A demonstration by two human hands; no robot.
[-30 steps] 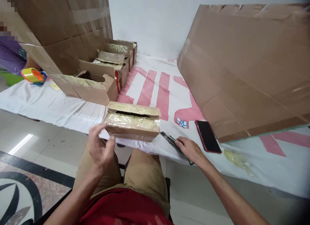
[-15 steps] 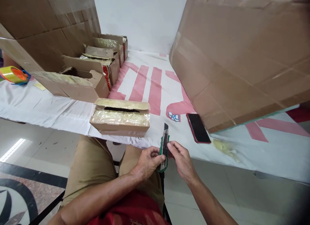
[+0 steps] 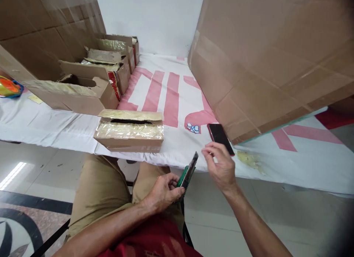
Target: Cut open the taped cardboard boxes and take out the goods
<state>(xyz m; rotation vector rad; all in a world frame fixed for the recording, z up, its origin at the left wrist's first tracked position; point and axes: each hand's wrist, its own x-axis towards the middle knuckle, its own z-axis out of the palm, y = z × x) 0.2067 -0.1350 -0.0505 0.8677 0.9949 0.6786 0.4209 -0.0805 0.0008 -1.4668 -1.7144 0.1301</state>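
Observation:
My left hand (image 3: 163, 190) grips a green box cutter (image 3: 188, 173) by its handle, blade end pointing up and to the right, just below the table's front edge. My right hand (image 3: 220, 165) hovers to the right of the cutter with thumb and forefinger pinched together; what they hold, if anything, I cannot make out. A small cardboard box (image 3: 129, 134) wrapped in clear tape lies on the white cloth in front of me. A dark phone with a red rim (image 3: 219, 136) rests beyond my right hand.
A large cardboard sheet (image 3: 265, 61) leans over the table on the right. A row of open cardboard boxes (image 3: 91, 91) stands at left below a big carton. A tape dispenser (image 3: 9, 88) sits at the far left. A crumpled tape scrap (image 3: 250, 159) lies near the phone.
My right hand picked the cutter off the table and passed it to my left. Now the right hand has let go and lifted toward the phone; the cutter is tilted right.

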